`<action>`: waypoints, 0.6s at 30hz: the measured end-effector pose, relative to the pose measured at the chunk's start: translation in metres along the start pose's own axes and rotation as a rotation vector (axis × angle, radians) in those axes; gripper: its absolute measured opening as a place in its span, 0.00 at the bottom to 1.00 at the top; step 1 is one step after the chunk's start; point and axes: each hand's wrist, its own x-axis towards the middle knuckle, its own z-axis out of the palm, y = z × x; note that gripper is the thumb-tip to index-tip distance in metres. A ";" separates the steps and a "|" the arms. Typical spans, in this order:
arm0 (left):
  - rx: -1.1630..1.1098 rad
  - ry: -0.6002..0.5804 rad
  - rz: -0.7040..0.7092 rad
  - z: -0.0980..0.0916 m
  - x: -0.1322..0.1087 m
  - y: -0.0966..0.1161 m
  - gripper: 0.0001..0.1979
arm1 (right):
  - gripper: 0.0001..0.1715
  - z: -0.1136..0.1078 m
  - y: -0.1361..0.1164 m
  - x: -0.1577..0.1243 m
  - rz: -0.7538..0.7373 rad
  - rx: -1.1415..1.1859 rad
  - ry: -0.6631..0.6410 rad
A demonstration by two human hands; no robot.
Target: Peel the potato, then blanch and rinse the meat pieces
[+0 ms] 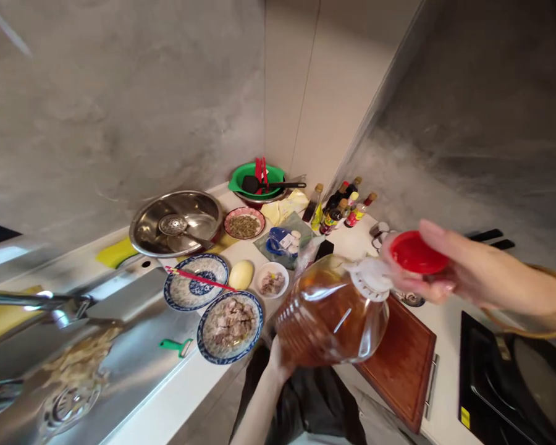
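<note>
At centre frame, a large clear bottle (331,315) of amber oil is tilted, its white neck toward the right. Left hand (278,361) supports it from below; its fingers are hidden behind the bottle, so their state cannot be told. Right hand (438,272) pinches a red cap (417,252) between fingertips, just beside the neck. Left of centre, a blue-rimmed plate (230,324) holds meat pieces; a small white dish (272,281) holds more. Upper left, a steel pan (178,224) contains a strainer. A green bowl (254,179) holds utensils. Lower left is blurred.
</note>
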 end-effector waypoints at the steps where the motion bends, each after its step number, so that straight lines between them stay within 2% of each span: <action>1: -0.018 0.023 -0.036 0.001 0.004 -0.003 0.15 | 0.33 -0.011 -0.002 -0.006 -0.009 0.003 0.081; 4: 0.019 0.051 -0.050 0.022 0.020 -0.006 0.19 | 0.31 -0.048 -0.004 -0.011 -0.059 0.010 0.308; 6: 0.157 -0.002 0.082 0.054 0.035 -0.004 0.27 | 0.31 -0.076 0.001 -0.005 -0.075 0.008 0.425; 8: 0.351 -0.061 0.313 0.100 0.054 -0.001 0.34 | 0.31 -0.103 0.012 0.007 -0.073 0.002 0.528; 11: 0.706 -0.173 0.780 0.180 0.093 0.006 0.46 | 0.31 -0.141 0.035 0.031 -0.110 -0.007 0.625; 12: 0.815 -0.206 0.875 0.206 0.109 0.007 0.51 | 0.32 -0.154 0.044 0.040 -0.131 -0.007 0.645; 13: 0.899 -0.220 0.926 0.228 0.125 0.008 0.55 | 0.32 -0.166 0.053 0.048 -0.145 -0.005 0.662; 15: 1.006 -0.164 0.923 0.265 0.158 0.008 0.60 | 0.34 -0.191 0.071 0.065 -0.150 0.001 0.720; 18: 1.062 -0.001 0.868 0.294 0.203 0.004 0.60 | 0.35 -0.223 0.094 0.089 -0.148 -0.023 0.808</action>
